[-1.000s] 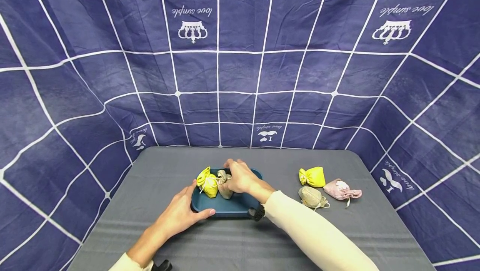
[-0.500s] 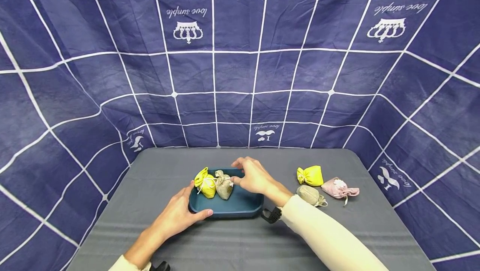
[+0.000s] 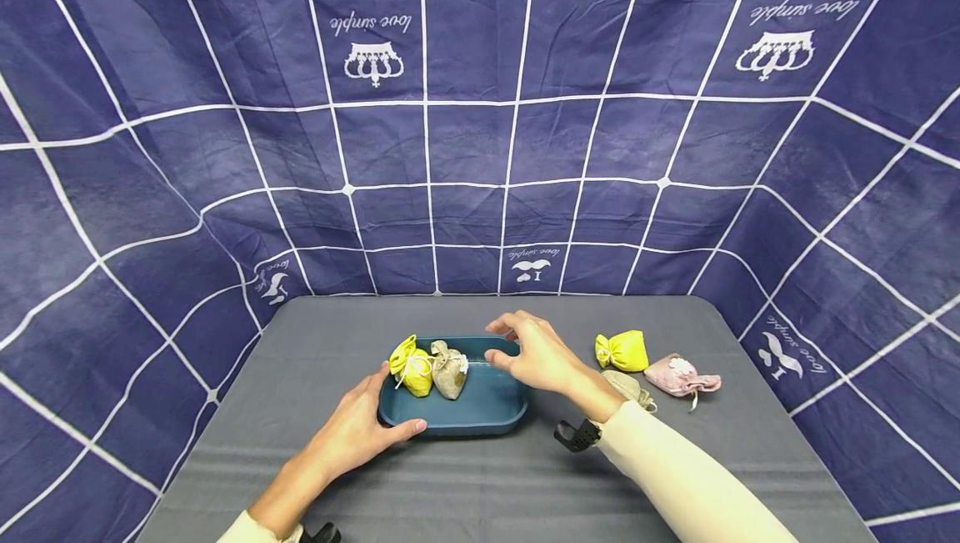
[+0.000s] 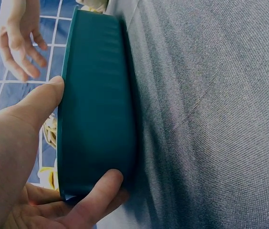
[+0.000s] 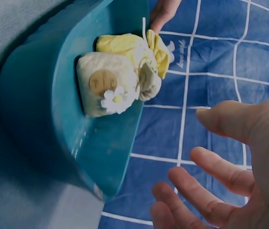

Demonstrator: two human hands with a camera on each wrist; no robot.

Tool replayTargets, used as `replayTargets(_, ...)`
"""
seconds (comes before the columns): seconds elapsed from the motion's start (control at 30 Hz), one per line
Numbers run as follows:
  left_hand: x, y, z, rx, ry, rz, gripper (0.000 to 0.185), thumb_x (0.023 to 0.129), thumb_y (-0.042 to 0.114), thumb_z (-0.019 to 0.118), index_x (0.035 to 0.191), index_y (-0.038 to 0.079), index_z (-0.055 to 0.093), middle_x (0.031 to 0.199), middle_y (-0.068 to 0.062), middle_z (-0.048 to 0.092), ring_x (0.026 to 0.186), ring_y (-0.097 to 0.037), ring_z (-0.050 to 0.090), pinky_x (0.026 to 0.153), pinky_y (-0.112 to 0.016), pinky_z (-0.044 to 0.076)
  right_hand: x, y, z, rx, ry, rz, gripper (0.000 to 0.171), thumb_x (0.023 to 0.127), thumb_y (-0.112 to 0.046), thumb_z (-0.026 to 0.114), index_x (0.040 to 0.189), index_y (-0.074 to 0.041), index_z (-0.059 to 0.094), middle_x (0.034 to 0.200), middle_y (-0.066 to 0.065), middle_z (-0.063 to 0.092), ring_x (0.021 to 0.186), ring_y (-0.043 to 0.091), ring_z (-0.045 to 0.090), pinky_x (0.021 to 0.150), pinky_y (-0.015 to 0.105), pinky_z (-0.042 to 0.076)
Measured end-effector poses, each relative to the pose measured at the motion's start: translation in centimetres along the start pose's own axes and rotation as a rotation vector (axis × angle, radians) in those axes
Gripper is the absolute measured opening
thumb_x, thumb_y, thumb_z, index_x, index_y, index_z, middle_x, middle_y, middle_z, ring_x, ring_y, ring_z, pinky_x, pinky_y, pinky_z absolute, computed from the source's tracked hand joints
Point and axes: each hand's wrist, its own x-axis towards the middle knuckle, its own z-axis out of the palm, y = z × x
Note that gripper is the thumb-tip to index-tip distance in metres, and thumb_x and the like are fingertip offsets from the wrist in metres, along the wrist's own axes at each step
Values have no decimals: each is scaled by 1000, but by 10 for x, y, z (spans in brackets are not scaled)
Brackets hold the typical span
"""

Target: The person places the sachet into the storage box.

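Gripping the tray [image 3: 480, 422] at lower centre, the left hand [image 3: 356, 430] steadies it while the empty, loosely spread right hand [image 3: 536, 355] could clip the beige sachet [image 3: 448, 370] over.

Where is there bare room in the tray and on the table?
The blue tray is bare right of the beige pouch, below the right hand. The table is bare in front. Crowded: the tray's left end by the left hand, and the three loose pouches.

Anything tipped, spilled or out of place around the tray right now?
Nothing stands out. The teal tray sits flat, with a yellow pouch and a beige pouch inside. Left hand grips its rim; right hand hovers open.
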Motion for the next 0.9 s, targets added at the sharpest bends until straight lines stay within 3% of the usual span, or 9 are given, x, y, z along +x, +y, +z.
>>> replayTargets(0.33,2,-1,-1,3,4,11,131,88,68,96,174,-12,39,169,-40,56,156,-57,60,128,-68,52,-20,10,-20,-55,50,-6,36,106,-25,88,139,-15,81,137,12,81,126,32,77,102,48,64)
replayTargets(0.53,3,-2,-1,9,-4,3,132,88,70,95,175,-11,39,170,-40,55,157,-57,58,129,-69,52,-31,18,-34,-59,44,-30,36,106,-25,88,139,-17,80,138,6,81,124,28,78,104,54,66)
replayTargets(0.7,2,-3,-1,10,-5,-8,132,88,70,95,176,-11,38,171,-40,55,158,-57,58,129,-69,52,-44,32,-46,-64,26,-51,39,105,-28,89,142,-21,78,138,-2,80,124,24,78,105,54,66)
replayTargets(0.9,2,-1,0,1,-1,-7,132,88,70,96,176,-10,38,171,-39,55,158,-57,58,129,-69,52,-62,57,-63,-69,-3,-90,45,102,-26,93,144,-21,78,140,-3,80,123,23,79,103,51,67)
